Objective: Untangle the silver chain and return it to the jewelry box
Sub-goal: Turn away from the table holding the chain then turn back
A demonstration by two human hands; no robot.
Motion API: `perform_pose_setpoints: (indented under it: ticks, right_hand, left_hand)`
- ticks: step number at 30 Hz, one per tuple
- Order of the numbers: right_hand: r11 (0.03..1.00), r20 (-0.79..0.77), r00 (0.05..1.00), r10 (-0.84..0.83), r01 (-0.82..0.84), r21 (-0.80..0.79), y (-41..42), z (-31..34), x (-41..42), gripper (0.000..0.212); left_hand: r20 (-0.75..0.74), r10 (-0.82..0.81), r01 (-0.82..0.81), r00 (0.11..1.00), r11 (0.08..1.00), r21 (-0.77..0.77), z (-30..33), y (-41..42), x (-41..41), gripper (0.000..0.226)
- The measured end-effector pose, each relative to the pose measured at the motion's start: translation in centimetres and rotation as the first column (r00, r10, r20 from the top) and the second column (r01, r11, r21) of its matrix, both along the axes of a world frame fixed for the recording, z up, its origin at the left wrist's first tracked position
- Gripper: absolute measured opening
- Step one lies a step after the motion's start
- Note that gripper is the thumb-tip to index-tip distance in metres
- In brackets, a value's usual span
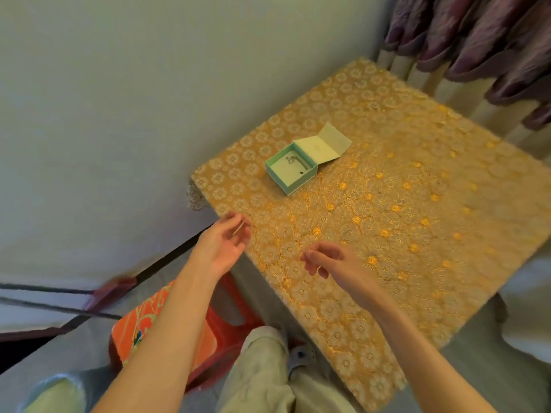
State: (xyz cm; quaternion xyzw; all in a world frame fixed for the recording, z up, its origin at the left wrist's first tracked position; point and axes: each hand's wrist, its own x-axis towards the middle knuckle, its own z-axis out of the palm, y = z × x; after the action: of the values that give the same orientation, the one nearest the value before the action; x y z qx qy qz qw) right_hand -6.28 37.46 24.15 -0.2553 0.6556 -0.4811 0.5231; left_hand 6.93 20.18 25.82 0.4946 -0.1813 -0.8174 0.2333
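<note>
The mint-green jewelry box (290, 181) stands open on the table, its lid (323, 144) folded back to the right. A small silver piece (292, 159) lies on the box's pale lining, with a tiny dark speck beside it. My left hand (223, 247) hovers palm-up over the table's near-left corner, and its fingertips hold a thin silver chain (239, 228). My right hand (331, 262) is above the cloth, fingers curled and thumb tip against the forefinger. No strand shows between my hands, so what the right hand pinches is too fine to see.
The table (417, 204) wears a gold floral lace cloth and stands against a pale wall (119, 99). Purple curtains (477, 40) hang at the back right. An orange-red stool (167, 323) stands at the table's near-left side, by my knees.
</note>
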Motion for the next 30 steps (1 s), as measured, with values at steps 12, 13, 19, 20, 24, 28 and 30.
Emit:
perform_pose_setpoints:
  ticks: [12, 13, 19, 20, 24, 28, 30]
  right_hand:
    - [0.902, -0.003, 0.902, -0.432, 0.432, 0.026, -8.2, -2.5, -4.9, 0.014]
    - [0.878, 0.002, 0.878, -0.478, 0.478, 0.025, -9.5, -3.2, -5.3, 0.013]
    - [0.859, -0.096, 0.869, -0.485, 0.494, 0.134, -16.0, -8.4, -6.0, 0.01]
    - [0.862, -0.111, 0.874, -0.472, 0.484, 0.15, -16.6, -9.2, -5.8, 0.011]
    - [0.877, -0.255, 0.877, -0.407, 0.453, 0.159, -18.0, -11.6, -4.6, 0.013]
    - [0.751, -0.06, 0.749, -0.66, 0.655, -0.082, -19.5, -13.4, -3.6, 0.024]
    - [0.679, 0.108, 0.709, -0.697, 0.701, -0.216, -20.5, -14.4, -2.6, 0.026]
  left_hand:
    - [0.065, -0.398, 0.403, 0.915, 0.899, -0.173, -2.2, -13.1, -9.1, 0.013]
    - [0.088, -0.443, 0.452, 0.892, 0.872, -0.189, -2.5, -14.5, -10.1, 0.013]
    - [0.211, -0.743, 0.751, 0.635, 0.529, -0.395, -3.8, -19.6, -15.1, 0.02]
    - [0.211, -0.775, 0.771, 0.595, 0.476, -0.423, -3.9, -19.7, -15.7, 0.019]
    - [0.221, -0.875, 0.82, 0.431, 0.277, -0.5, -5.1, -19.4, -16.6, 0.015]
    - [0.251, -0.916, 0.789, 0.314, 0.104, -0.606, -7.2, -18.8, -16.4, 0.013]
    - [0.267, -0.913, 0.739, 0.309, 0.053, -0.672, -8.2, -18.6, -15.7, 0.012]
